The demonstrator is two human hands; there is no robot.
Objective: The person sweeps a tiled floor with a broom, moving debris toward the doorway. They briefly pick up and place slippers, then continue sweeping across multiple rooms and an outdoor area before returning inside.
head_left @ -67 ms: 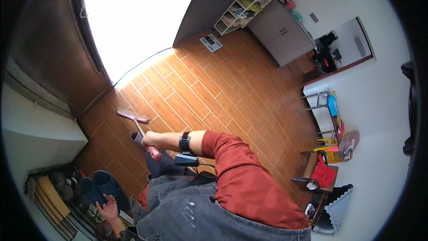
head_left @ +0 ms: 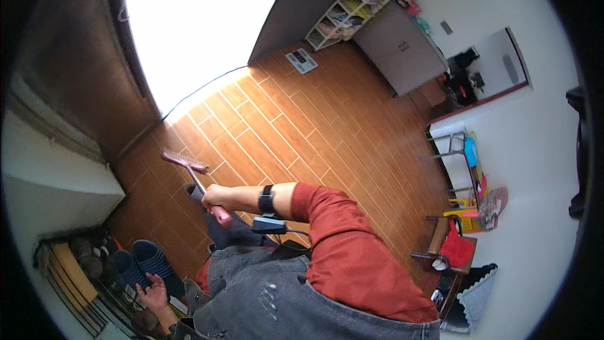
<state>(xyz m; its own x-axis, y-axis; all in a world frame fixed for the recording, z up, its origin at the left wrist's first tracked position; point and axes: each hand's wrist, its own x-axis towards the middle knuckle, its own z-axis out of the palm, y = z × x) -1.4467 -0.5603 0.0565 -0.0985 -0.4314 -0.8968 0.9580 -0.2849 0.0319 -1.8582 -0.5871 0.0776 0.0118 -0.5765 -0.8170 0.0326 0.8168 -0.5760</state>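
My right hand is closed around the handle of a pink floor brush. The butt of the handle sticks out below the fist, and the wide bristled head reaches out ahead over the tiles. A black band and a small dark box on a cable sit at my right wrist. Lower left, my left hand is held out with its fingers apart and nothing in it. Close by it are blue striped slippers near a shoe rack.
Brown tiled floor stretches ahead to a bright doorway. A flat scale lies near a grey cabinet and a white shelf. Along the right wall stand a metal-framed stand and a chair with red cloth.
The brush head has shifted slightly left relative to my right hand, while the whole view has moved a little. My grip stays the same, and my left hand is hardly changed.
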